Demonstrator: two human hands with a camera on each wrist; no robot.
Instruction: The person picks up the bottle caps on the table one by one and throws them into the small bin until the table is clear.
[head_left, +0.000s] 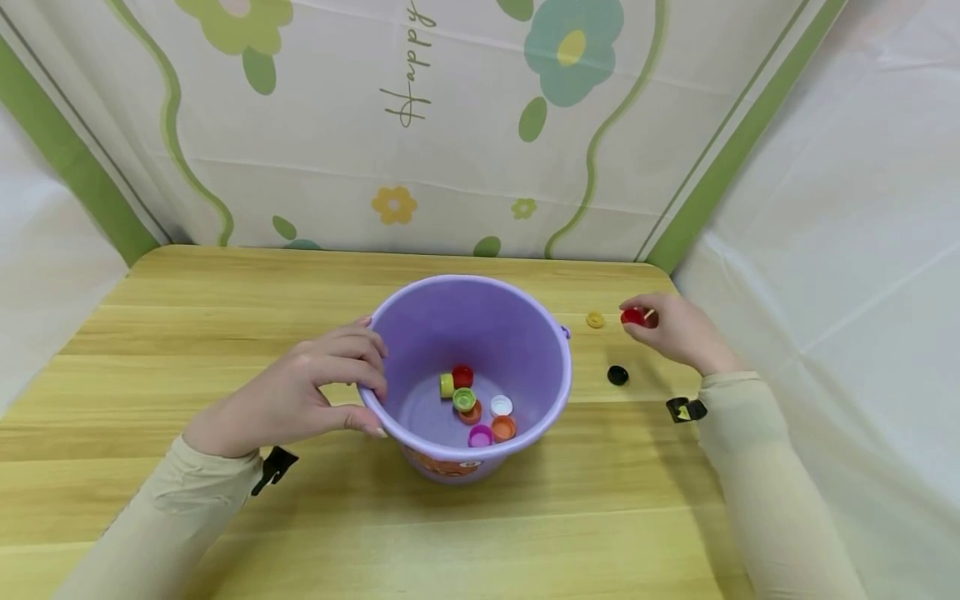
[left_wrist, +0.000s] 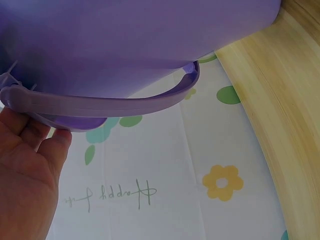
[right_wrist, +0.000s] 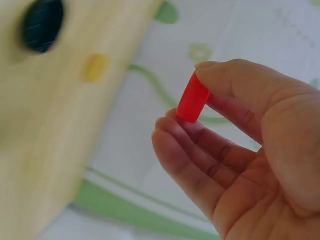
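A purple bucket point(head_left: 472, 333) stands on the wooden table, with several bottle caps in red, yellow, green, orange, white and magenta on its floor. My left hand point(head_left: 307, 392) grips the bucket's left rim, thumb outside near the front and fingers over the edge. In the left wrist view the bucket's handle point(left_wrist: 115, 106) hangs along its outer side, above the thumb. Off to the right, my right hand point(head_left: 682, 329) pinches a red bottle cap point(right_wrist: 192, 100) between thumb and fingers, raised over the table. Close by lie a yellow cap point(head_left: 596, 319) and a black cap point(head_left: 618, 375).
A white cloth point(head_left: 450, 150) printed with flowers and green lines hangs behind the table's far edge. Pale sheeting point(head_left: 855, 275) rises along the right side. Wooden tabletop point(head_left: 187, 333) stretches left of the bucket.
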